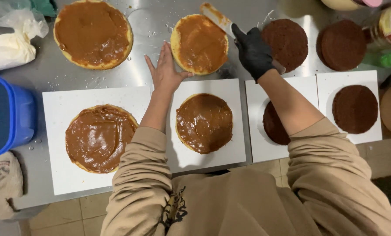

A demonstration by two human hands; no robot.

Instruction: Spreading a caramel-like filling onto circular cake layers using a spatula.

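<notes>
My left hand (165, 70), bare and with fingers spread, rests flat against the left edge of a small yellow cake layer (199, 43) coated in brown caramel spread. My right hand (253, 51), in a black glove, grips a metal spatula (218, 17) whose smeared blade lies over that layer's upper right edge. Nearer to me, a second small spread-covered layer (204, 123) sits on a white square board (230, 150).
Two large spread-covered layers lie at far left (93, 33) and on a white board (100, 137). Dark chocolate layers (288, 43) (341, 44) (355, 109) fill the right side. A blue bin (5, 114), a filled piping bag (8, 50) and a cloth (2, 183) stand left.
</notes>
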